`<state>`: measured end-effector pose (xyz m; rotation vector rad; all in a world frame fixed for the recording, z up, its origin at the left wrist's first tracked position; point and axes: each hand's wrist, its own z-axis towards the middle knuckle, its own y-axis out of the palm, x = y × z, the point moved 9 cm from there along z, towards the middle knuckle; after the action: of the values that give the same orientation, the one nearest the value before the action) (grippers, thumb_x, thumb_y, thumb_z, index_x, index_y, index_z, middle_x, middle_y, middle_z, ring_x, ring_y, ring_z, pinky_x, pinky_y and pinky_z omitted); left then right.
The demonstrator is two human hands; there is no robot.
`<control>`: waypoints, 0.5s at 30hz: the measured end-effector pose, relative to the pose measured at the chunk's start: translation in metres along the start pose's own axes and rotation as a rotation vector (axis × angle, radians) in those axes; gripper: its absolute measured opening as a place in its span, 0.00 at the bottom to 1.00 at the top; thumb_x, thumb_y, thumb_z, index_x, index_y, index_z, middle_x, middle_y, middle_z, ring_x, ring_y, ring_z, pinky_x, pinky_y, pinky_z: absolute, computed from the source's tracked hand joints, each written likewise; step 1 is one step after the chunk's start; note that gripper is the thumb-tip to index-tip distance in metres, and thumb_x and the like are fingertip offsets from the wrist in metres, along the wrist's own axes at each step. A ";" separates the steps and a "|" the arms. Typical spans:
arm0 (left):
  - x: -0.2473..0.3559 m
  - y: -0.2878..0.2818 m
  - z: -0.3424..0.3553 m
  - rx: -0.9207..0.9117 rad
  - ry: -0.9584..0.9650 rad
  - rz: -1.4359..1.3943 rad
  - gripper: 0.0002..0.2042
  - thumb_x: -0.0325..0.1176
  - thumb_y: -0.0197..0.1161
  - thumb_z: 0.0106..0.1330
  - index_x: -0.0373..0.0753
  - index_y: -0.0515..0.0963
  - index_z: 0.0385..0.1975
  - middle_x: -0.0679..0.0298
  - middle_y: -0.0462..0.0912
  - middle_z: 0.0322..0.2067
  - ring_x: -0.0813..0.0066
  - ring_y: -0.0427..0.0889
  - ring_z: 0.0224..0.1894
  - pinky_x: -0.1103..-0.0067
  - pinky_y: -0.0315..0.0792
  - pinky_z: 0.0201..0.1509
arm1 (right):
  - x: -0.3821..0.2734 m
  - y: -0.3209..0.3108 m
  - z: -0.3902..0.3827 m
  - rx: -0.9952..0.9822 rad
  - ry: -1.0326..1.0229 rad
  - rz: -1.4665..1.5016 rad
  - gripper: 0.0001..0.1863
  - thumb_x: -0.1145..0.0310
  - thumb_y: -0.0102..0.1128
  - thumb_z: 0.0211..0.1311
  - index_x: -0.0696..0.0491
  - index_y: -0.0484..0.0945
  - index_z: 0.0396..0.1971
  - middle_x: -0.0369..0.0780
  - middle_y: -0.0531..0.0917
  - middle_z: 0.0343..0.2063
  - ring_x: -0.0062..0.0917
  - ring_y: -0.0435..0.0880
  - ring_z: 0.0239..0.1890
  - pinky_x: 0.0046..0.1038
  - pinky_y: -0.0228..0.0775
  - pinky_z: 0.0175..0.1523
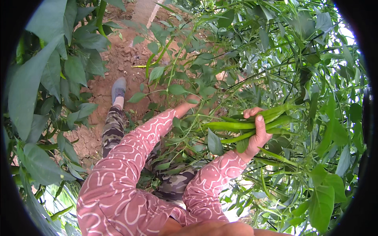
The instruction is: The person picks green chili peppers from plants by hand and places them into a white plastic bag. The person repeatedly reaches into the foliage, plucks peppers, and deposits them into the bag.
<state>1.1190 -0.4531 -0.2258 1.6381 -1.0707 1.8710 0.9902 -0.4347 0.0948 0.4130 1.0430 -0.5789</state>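
My right hand (258,135) is wrapped round a bunch of long green chili peppers (232,126), its thumb lying across them. The peppers stick out on both sides of the fist, roughly level, among the leaves to the right. My left arm reaches forward into the pepper plant in the middle. Only the wrist part of my left hand (188,105) shows; leaves cover its fingers, so what they touch is hidden. Beyond it, a curved green pepper (149,63) hangs from a thin stem.
Dense pepper plants (315,70) fill the right side, with thin branches crossing toward me. Large leaves (39,86) crowd the left edge, and another pepper (100,17) hangs there. Between the rows runs cracked brown soil (118,51), where my shoe (118,87) stands.
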 end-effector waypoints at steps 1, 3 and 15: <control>0.000 -0.004 -0.009 0.034 0.077 0.081 0.14 0.41 0.56 0.62 0.38 0.74 0.41 0.59 0.76 0.35 0.65 0.73 0.37 0.74 0.69 0.40 | 0.001 -0.001 -0.001 -0.001 0.011 -0.009 0.09 0.71 0.56 0.59 0.60 0.68 0.35 0.43 0.74 0.27 0.29 0.73 0.30 0.32 0.68 0.40; 0.017 -0.017 -0.021 0.154 0.280 0.204 0.14 0.40 0.56 0.61 0.38 0.74 0.42 0.57 0.76 0.36 0.59 0.73 0.40 0.72 0.69 0.43 | 0.002 -0.001 -0.001 -0.003 0.016 -0.006 0.09 0.71 0.56 0.59 0.60 0.68 0.34 0.43 0.74 0.27 0.29 0.73 0.30 0.32 0.68 0.40; 0.177 -0.112 0.079 0.292 0.283 -0.371 0.09 0.32 0.59 0.59 0.34 0.75 0.35 0.55 0.79 0.34 0.61 0.77 0.34 0.71 0.70 0.38 | 0.001 -0.003 -0.001 0.003 -0.008 0.030 0.13 0.74 0.59 0.55 0.62 0.68 0.39 0.44 0.76 0.27 0.30 0.75 0.28 0.32 0.70 0.37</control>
<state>1.2155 -0.4760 -0.0256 1.5295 -0.3609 1.9867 0.9877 -0.4365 0.0936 0.4282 1.0271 -0.5551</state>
